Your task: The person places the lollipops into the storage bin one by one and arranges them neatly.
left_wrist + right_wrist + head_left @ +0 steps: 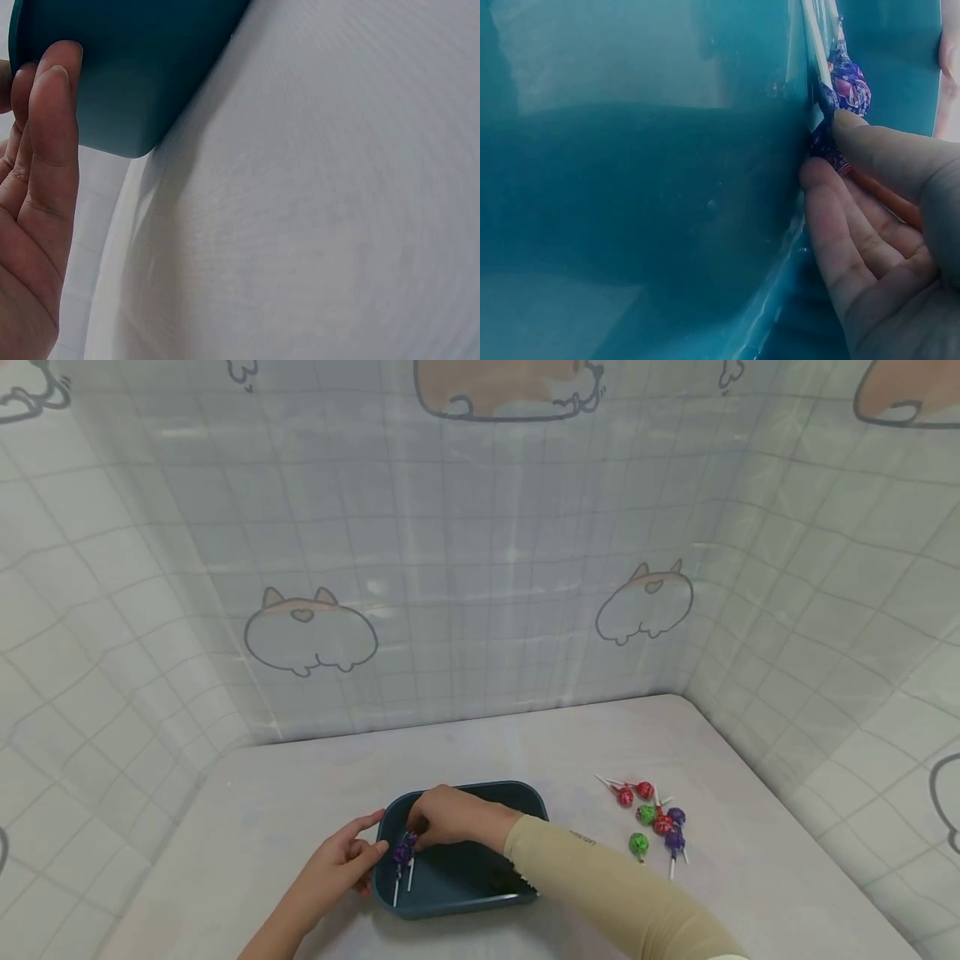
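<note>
The dark teal tray (468, 906) holds purple-wrapped lollipops (402, 853) at its left end, their white sticks toward the near side. Reaching into the tray, the right hand (450, 817) pinches one purple lollipop (826, 142) between thumb and fingers; another purple lollipop (850, 88) lies beside it. At the tray's left wall, the left hand (337, 864) has its thumb on the rim and fingers along the outside. In the left wrist view, the fingers of the left hand (37, 187) press against the outer wall of the tray (120, 112).
Right of the tray on the white table (570, 927) lies a loose group of lollipops: red ones (644, 790), green ones (638, 844) and purple ones (674, 839). A curtain with a grid and cartoon dogs (311, 635) hangs behind and at both sides.
</note>
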`<state>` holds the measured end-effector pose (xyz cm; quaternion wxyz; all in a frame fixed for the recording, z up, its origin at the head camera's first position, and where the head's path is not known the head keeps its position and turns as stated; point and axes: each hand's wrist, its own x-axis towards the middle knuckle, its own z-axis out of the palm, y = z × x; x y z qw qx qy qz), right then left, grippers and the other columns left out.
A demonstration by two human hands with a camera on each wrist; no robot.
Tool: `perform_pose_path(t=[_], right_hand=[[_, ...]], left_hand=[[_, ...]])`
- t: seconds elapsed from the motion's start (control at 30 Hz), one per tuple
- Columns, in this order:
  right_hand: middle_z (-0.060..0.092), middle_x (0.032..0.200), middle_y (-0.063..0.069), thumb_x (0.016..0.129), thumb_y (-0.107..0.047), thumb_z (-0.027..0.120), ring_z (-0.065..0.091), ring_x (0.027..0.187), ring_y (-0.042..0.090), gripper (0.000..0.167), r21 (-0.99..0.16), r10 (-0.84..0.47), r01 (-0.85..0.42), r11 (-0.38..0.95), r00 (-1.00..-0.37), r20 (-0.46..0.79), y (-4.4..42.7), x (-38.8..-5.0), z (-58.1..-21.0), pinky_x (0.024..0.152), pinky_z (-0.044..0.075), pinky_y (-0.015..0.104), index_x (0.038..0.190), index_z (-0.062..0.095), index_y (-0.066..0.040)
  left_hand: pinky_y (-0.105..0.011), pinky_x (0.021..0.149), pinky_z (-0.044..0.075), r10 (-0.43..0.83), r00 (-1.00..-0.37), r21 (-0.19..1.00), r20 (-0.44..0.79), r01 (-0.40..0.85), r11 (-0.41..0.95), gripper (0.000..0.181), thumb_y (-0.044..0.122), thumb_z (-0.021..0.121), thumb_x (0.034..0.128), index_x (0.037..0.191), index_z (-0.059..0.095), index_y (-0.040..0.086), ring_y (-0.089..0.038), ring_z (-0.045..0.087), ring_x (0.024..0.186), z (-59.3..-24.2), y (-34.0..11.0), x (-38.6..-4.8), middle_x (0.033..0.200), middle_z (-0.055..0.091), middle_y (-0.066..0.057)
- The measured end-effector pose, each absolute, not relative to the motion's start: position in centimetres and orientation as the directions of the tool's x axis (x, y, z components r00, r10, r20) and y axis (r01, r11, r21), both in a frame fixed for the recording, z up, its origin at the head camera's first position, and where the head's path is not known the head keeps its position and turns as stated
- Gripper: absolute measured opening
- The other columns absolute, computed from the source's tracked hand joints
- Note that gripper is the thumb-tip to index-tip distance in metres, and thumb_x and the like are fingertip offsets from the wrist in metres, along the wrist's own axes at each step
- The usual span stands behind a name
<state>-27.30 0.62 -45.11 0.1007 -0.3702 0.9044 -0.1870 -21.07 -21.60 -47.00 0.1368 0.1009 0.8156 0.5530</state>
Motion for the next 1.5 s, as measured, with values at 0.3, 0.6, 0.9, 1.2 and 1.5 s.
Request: perform_pose_path(t=[0.3,0.6,0.9,1.2,1.5], right_hand=[[0.069,0.092,-0.015,0.084,-0.026,0.082,0.060,0.081,-0.005,0.025,-0.401,-0.701,-0.630,0.665,-0.712,-0.045,0.5,-27.3,-45.3,0.075,0.050,0.014,0.107,0.076,-0.019],[0.069,0.094,-0.014,0.083,-0.025,0.083,0.060,0.081,-0.004,0.030,-0.401,-0.701,-0.624,0.670,-0.710,-0.067,1.2,-26.9,-44.4,0.075,0.050,0.015,0.110,0.075,-0.017],[0.069,0.103,-0.011,0.084,-0.027,0.082,0.061,0.089,-0.002,0.037,-0.408,-0.715,-0.639,0.653,-0.697,-0.053,2.6,-27.0,-43.2,0.078,0.050,0.017,0.118,0.072,-0.017],[0.069,0.111,-0.009,0.087,-0.030,0.079,0.062,0.095,-0.003,0.043,-0.505,-0.737,-0.637,0.583,-0.675,0.001,4.3,-27.1,-42.2,0.082,0.049,0.015,0.126,0.068,-0.016],[0.067,0.119,-0.007,0.089,-0.032,0.076,0.063,0.094,-0.003,0.043,-0.636,-0.718,-0.581,0.508,-0.694,0.060,6.7,-26.9,-41.0,0.079,0.051,0.016,0.127,0.067,-0.014]], left_hand=[[-0.038,0.058,0.057,0.317,-0.942,0.925,-0.114,0.015,0.380,0.063,0.028,0.063,0.0992,0.150,0.035,0.003,-0.026,0.060,0.061,-46.7,-21.6,-21.0,0.074,0.060,-0.013],[-0.037,0.057,0.057,0.309,-0.944,0.925,-0.114,0.012,0.379,0.063,0.028,0.064,0.0986,0.150,0.035,0.004,-0.026,0.060,0.060,-47.0,-21.5,-21.2,0.074,0.060,-0.012],[-0.037,0.057,0.057,0.309,-0.945,0.920,-0.107,0.024,0.391,0.063,0.027,0.063,0.0987,0.149,0.036,0.003,-0.026,0.060,0.059,-46.9,-21.4,-21.1,0.074,0.060,-0.012],[-0.037,0.057,0.057,0.311,-0.946,0.924,-0.096,0.032,0.381,0.062,0.026,0.064,0.0983,0.149,0.037,0.003,-0.025,0.060,0.059,-47.0,-21.4,-21.0,0.074,0.060,-0.012],[-0.038,0.056,0.057,0.309,-0.948,0.918,-0.082,0.048,0.393,0.062,0.027,0.064,0.0983,0.149,0.038,0.003,-0.026,0.060,0.058,-46.9,-21.3,-21.1,0.072,0.059,-0.012]])
